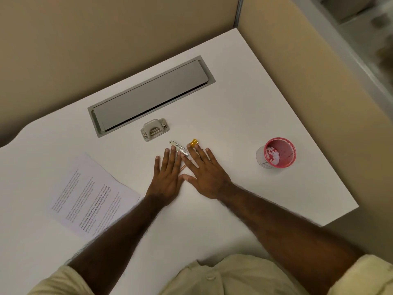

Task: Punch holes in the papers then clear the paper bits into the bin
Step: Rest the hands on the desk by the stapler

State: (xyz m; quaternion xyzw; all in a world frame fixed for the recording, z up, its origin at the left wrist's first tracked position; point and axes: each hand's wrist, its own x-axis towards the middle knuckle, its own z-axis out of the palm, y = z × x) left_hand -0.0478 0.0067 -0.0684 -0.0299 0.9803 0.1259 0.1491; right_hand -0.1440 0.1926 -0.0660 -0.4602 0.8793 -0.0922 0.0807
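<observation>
A stack of printed papers (pixel 89 195) lies on the white desk (pixel 234 124) at the left. A beige hole punch (pixel 154 129) stands further back, just in front of the desk's cable hatch. A small pink mesh bin (pixel 278 153) with white paper bits inside stands at the right. My left hand (pixel 167 179) and my right hand (pixel 205 176) lie flat side by side on the desk, palms down, fingers spread. Under their fingertips lie a thin metal fastener strip (pixel 177 146) and a small yellow piece (pixel 194 143).
A grey cable hatch (pixel 151 95) is set into the desk at the back. Beige partition walls (pixel 297 71) close the desk at the back and right. The desk's right edge (pixel 340 216) drops off near my right forearm.
</observation>
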